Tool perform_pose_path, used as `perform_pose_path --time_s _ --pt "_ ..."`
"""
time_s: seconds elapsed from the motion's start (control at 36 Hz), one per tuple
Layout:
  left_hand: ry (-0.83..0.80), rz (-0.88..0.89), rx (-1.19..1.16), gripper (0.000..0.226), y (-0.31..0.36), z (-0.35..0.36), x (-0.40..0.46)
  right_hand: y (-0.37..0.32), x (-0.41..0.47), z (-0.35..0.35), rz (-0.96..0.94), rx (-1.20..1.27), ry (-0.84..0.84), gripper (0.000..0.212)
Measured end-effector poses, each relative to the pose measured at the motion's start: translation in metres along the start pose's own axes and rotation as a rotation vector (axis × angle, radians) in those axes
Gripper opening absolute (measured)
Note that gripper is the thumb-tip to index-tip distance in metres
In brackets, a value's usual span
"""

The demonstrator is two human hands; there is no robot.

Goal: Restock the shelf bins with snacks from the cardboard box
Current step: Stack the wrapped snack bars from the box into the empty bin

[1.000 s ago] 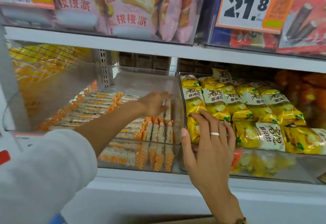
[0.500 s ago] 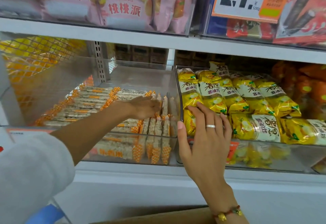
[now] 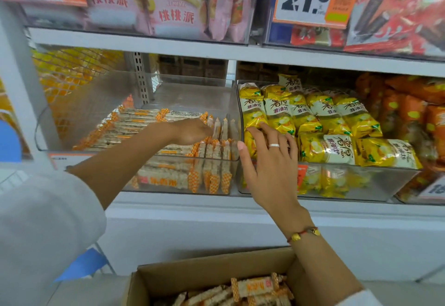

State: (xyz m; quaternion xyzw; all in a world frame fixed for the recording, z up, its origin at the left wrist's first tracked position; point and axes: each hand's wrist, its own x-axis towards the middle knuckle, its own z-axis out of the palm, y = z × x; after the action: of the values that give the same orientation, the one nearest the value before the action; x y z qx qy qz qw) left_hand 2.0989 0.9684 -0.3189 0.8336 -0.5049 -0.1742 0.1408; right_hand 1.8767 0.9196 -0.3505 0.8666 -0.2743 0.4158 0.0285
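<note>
Long, flat rice-cracker bars in clear wrappers with orange checked ends (image 3: 168,173) fill the clear plastic bin (image 3: 134,89); more lie in the brown cardboard box (image 3: 192,272) below. The left hand (image 3: 190,132) reaches among upright bars at the bin's right wall; its grip is hidden. The right hand (image 3: 269,161) rests open on that wall's rim. The bars are probably light, crinkly and brittle; best held mid-length.

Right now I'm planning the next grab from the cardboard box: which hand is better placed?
Right hand: it rests open on the yellow snack packets, directly above the brown cardboard box. The left hand is deep among the orange-ended snack bars.
</note>
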Motion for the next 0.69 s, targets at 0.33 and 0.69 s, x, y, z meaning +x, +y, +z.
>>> perform_pose_path --time_s 0.33,0.69 --pt "0.682 0.141 -0.181 0.023 0.062 0.044 -0.158 0.005 -0.049 -0.040 -0.080 0.255 -0.042 0.044" --pt "0.255 -0.207 -0.334 0.020 -0.009 0.266 -0.223 0.060 -0.247 0.014 -0.002 0.138 -0.831 0.035"
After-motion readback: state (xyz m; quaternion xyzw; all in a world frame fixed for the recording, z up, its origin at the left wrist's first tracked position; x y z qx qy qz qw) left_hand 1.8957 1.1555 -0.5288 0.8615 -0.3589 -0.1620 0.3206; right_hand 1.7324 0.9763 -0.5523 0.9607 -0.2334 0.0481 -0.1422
